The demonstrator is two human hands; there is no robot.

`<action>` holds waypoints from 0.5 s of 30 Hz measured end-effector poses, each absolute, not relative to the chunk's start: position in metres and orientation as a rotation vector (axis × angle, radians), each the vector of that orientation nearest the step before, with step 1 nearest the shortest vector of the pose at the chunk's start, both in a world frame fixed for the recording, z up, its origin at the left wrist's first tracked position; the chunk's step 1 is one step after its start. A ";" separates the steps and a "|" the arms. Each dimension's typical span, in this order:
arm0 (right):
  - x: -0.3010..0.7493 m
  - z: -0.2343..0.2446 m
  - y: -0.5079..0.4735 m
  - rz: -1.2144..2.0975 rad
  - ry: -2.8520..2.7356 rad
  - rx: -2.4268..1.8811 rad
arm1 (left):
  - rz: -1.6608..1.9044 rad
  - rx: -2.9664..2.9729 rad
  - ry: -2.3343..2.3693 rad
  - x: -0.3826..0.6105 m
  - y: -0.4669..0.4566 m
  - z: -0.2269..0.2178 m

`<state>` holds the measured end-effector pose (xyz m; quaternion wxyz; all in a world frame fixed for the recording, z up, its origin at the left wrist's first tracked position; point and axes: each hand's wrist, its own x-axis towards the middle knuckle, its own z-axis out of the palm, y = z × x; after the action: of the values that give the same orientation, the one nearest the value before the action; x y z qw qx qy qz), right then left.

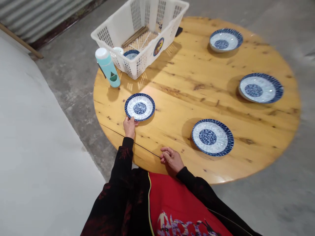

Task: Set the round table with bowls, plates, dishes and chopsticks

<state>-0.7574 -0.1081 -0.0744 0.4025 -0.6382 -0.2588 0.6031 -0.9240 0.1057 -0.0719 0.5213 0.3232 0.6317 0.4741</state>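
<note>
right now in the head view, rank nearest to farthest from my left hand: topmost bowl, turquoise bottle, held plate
1. plate: near rim held by your left hand
2. turquoise bottle: beyond the plate, to the left
3. topmost bowl: far across the table, to the right

Blue-and-white patterned plate [139,107], turquoise bottle [107,69], white basket [169,36]

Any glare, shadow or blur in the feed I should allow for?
In the head view, small glare spots on the right-hand dishes and the near edge of the table; same head view, the basket casts a latticed shadow and the dishes' shadows fall leftward; again head view, the floor at far right looks soft, the left hand and plate fairly sharp.
</note>
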 end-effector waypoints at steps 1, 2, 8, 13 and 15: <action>-0.757 -0.075 -0.108 1.528 -0.656 -1.610 | 1.136 0.777 1.512 -0.924 0.106 -0.071; -0.757 -0.075 -0.107 1.532 -0.656 -1.607 | 1.132 0.780 1.510 -0.925 0.106 -0.071; -0.759 -0.073 -0.102 1.546 -0.615 -1.586 | 1.101 0.839 1.530 -0.929 0.109 -0.069; -0.759 -0.071 -0.094 1.547 -0.550 -1.550 | 1.145 0.911 1.582 -0.925 0.104 -0.066; -0.756 -0.070 -0.091 1.551 -0.537 -1.537 | 1.140 0.954 1.597 -0.921 0.092 -0.065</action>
<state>-0.7556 -0.0909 -0.0703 0.4317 -0.6165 -0.2155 0.6222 -0.9214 0.0916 -0.0649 0.4616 0.3877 0.6494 0.4635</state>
